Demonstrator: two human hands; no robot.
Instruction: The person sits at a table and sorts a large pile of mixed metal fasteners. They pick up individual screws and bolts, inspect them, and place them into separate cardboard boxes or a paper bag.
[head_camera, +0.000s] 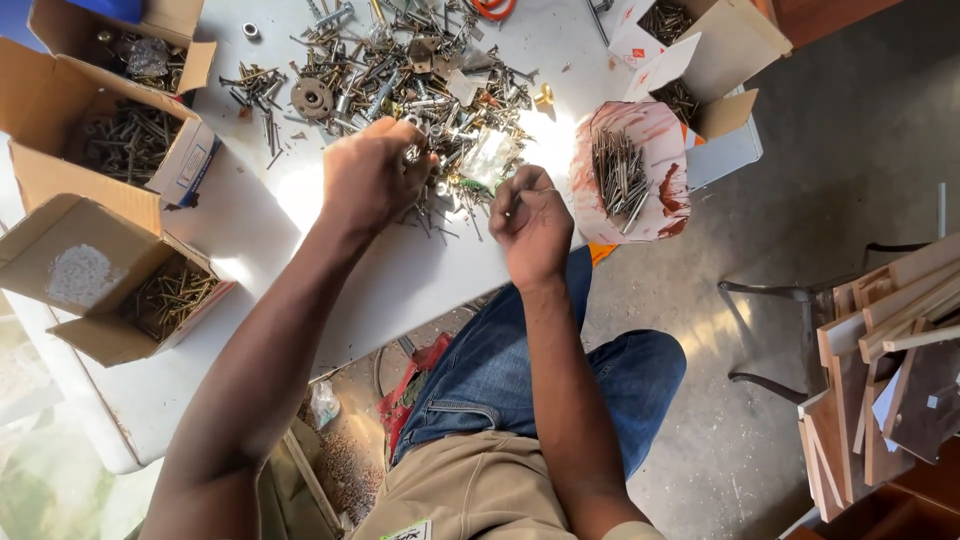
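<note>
Left hand closed on small hardware, right hand pinching a nail, both over screw pile, frame center-top.

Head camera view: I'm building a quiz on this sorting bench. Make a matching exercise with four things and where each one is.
Things:
1. left hand
2. right hand
3. red-stained container of nails
4. box of brass-coloured screws

Places:
A. at the table's right edge
B. on the pile of mixed hardware
C. near the table's left edge, closest to the person
D. just right of the other hand, fingers curled

Pairs: 1-B, 2-D, 3-A, 4-C
</note>
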